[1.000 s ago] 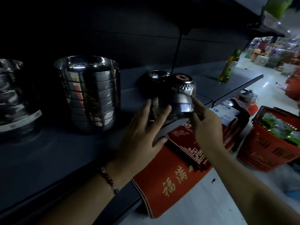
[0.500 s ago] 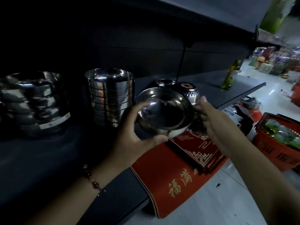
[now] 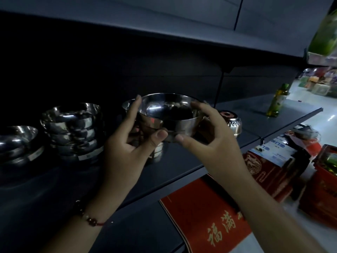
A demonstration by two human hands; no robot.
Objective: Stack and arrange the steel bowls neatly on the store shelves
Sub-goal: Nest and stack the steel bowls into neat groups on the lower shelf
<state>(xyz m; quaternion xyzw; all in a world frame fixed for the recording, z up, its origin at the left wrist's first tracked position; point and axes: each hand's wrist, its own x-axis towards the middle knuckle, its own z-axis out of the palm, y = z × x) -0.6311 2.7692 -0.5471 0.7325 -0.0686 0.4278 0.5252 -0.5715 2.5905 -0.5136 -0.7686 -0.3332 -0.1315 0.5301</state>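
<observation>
Both hands are gripping a shiny round steel bowl (image 3: 167, 115) above the dark grey shelf (image 3: 246, 114), the left hand (image 3: 125, 143) curling round its left side and the right hand (image 3: 211, 139) round its right, in front of a stack of steel bowls (image 3: 73, 130). Below, a red mat (image 3: 204, 221) is showing gold characters 福满, while the bowl labels are staying unreadable.

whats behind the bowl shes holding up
Behind the held bowl, gripped by the left hand and right hand, a stack of bowls stands on the shelf; mostly covered.
</observation>
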